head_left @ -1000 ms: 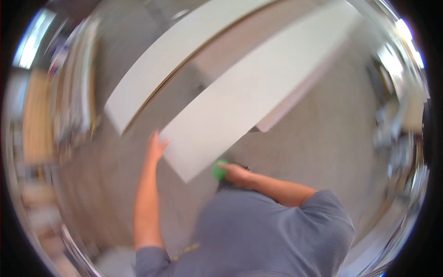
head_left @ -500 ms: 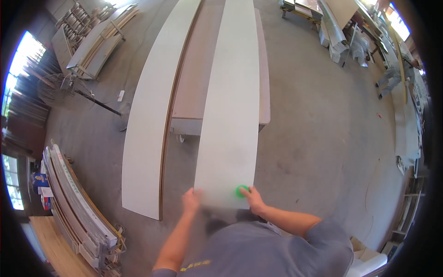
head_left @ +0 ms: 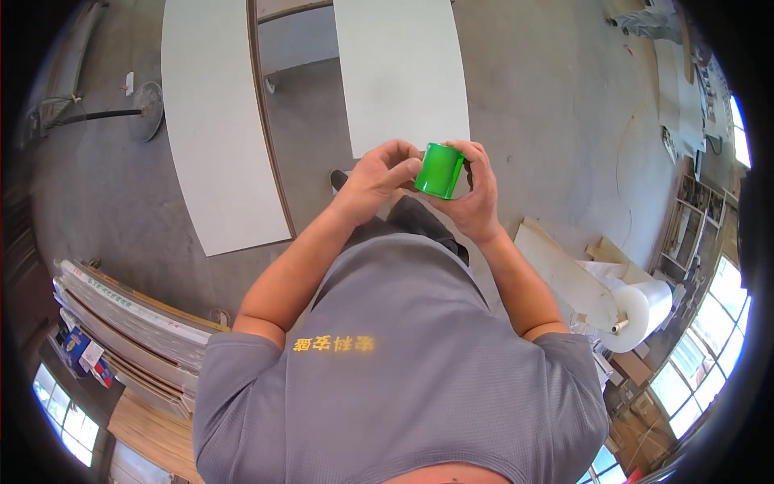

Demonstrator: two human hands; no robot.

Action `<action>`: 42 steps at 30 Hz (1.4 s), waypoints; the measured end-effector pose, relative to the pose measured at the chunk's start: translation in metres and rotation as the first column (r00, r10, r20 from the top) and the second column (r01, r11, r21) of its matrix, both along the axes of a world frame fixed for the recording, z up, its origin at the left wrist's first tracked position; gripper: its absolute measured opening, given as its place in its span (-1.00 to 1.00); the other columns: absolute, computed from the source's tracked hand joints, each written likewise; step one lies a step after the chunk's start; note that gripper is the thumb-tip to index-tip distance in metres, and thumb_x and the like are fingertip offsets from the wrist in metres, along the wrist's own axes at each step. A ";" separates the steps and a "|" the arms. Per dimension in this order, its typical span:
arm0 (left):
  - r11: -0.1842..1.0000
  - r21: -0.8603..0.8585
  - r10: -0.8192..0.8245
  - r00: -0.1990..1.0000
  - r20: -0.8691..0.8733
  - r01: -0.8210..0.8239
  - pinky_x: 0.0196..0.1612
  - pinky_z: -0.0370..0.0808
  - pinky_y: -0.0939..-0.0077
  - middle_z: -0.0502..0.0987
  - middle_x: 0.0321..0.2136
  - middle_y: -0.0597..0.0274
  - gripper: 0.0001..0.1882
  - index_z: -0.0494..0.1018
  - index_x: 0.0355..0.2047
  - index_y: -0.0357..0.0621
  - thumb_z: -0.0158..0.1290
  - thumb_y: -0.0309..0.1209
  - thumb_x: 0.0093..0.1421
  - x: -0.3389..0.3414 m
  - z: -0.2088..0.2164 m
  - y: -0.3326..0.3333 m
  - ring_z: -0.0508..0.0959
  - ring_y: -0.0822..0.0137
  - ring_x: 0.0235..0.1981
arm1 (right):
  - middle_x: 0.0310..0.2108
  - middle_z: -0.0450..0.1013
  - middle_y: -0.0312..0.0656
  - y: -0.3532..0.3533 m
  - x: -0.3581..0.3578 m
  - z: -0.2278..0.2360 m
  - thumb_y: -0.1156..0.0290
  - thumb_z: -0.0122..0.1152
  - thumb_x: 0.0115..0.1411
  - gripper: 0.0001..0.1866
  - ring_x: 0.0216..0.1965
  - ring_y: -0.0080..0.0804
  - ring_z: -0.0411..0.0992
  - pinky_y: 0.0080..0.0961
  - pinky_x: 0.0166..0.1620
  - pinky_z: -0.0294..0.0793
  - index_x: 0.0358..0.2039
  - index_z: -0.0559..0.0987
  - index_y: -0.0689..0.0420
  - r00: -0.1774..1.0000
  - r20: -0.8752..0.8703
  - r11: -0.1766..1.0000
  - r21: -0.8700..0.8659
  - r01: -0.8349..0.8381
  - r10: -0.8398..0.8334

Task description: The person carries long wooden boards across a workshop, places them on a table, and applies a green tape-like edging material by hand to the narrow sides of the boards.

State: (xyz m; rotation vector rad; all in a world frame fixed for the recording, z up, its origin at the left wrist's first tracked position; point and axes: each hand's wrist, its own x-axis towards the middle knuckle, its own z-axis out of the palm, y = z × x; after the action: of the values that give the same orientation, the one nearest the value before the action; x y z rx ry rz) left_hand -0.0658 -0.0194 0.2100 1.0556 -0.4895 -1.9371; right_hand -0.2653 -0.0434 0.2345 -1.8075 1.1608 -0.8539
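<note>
A glossy green roll of tape (head_left: 440, 171) is up in front of my body, just past the near end of a white board (head_left: 403, 81). My right hand (head_left: 477, 189) grips it from the right, fingers over the top edge and thumb underneath. From the left, my left hand (head_left: 380, 179) has its fingers bent, with thumb and fingertips at the roll's left edge. Whether a loose tape end is pinched there is too small to make out. To the left lies a second long white board (head_left: 214, 121) with a brown edge.
A pale table or cart (head_left: 298, 44) shows between the boards. A fan's round base (head_left: 147, 111) stands at the left on the concrete floor (head_left: 532, 121). Stacked panels (head_left: 133, 323) lie lower left. A white roll of wrap (head_left: 645, 315) sits at the right.
My hands have left the near end of the middle board and come together around the tape roll, closer to my body. The view has tilted down towards me.
</note>
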 end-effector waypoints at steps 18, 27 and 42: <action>0.998 -0.069 0.046 0.851 0.524 -0.011 -0.28 0.55 0.59 0.59 -0.47 0.28 -0.85 0.52 -0.40 -0.31 0.06 -0.50 0.30 0.030 -0.057 0.088 0.59 0.47 -0.43 | 0.02 0.48 -0.07 0.046 0.017 -0.031 0.51 0.58 -0.12 -0.26 0.06 -0.09 0.47 -0.29 0.12 0.49 0.12 0.46 0.13 0.948 -0.149 0.959 0.012 -0.283 0.281; 0.813 0.180 0.437 0.784 0.441 -0.554 -0.15 0.68 0.40 0.63 -0.33 0.03 -0.84 0.47 -0.30 -0.39 0.02 -0.49 0.28 0.075 -0.217 0.039 0.69 0.23 -0.34 | 0.04 0.42 0.00 -0.053 -0.084 -0.098 0.54 0.39 -0.05 -0.30 0.05 0.00 0.45 -0.24 0.12 0.47 0.16 0.40 0.11 0.797 -0.580 0.974 -0.025 -0.224 0.168; 0.811 0.479 0.443 0.887 -0.130 -0.335 -0.02 0.73 0.25 0.59 -0.12 0.05 -0.76 0.45 -0.02 -0.31 0.07 -0.50 0.34 0.043 -0.258 0.021 0.67 0.12 -0.13 | -0.21 0.47 -0.04 -0.072 -0.094 -0.131 0.46 0.39 -0.09 -0.29 -0.17 -0.07 0.49 -0.27 -0.04 0.50 0.11 0.30 0.02 0.792 -0.590 0.952 0.302 0.039 0.155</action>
State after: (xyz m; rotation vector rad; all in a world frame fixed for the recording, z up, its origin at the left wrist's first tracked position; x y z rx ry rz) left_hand -0.0230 0.0019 -0.0484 1.0802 0.3141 -1.7947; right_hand -0.3590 -0.1151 0.1035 -1.8941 1.5236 -0.0113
